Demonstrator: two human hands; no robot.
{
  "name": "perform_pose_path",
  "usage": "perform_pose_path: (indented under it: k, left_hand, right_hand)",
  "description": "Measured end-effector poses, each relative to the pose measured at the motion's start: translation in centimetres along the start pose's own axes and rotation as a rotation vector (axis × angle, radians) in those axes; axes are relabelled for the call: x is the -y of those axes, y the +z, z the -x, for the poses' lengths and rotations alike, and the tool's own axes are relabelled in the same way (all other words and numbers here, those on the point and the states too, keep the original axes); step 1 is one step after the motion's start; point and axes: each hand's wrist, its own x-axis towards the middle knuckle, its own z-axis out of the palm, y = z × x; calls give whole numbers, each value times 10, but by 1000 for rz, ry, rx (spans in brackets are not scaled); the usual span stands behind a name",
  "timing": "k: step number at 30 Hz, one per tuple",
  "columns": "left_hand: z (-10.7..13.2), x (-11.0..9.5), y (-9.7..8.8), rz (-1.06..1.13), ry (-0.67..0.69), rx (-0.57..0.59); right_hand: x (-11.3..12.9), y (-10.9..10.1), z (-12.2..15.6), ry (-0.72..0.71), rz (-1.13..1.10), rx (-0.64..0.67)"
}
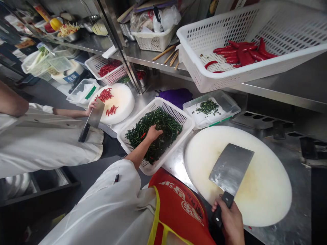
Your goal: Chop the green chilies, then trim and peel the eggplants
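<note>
At the near edge of the cutting board, the person's right hand was clenched around the handle of a cleaver. Its long axis ran away from the body, with the broad blade over the board's bare middle. Just left of the board stood a basket heaped with green chilies, tangled and lying at many angles. The left hand was sunk among them, fingers curled down; whether it clasped a bunch could not be told. The chilies thus lay to the left of the cleaver, and the left hand was much the nearer one. Just beyond the board sat a tray with chopped pieces. Far left of the board, a co-worker's hand and a second cleaver met at a second board bearing red chilies.
</note>
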Motion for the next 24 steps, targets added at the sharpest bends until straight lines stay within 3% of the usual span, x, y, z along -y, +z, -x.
perform_pose_path:
  k: [7, 11, 14, 17, 20, 22, 24]
  left_hand:
    - [23, -5, -56, 635, -141, 38]
    - [37, -11, -78, 687, -106, 136]
    - [39, -25, -81, 645, -39, 159]
    - [36, -54, -73, 562, 58, 193]
    - [41, -98, -48, 378, 252, 327]
    - [53, -129, -16, 180, 415, 483]
    - [69, -154, 29, -12, 597, 622]
  right_hand:
    - [7, 2, 5, 19, -18, -12]
    - [14, -1, 7, 22, -71, -6]
    - [19, -7, 9, 20, -85, 8]
    - [22, -17, 10, 20, -76, 15]
    - [21, -34, 10, 20, -83, 25]
    - [17, -50, 8, 19, -101, 33]
    - [13, -71, 3, 23, -120, 37]
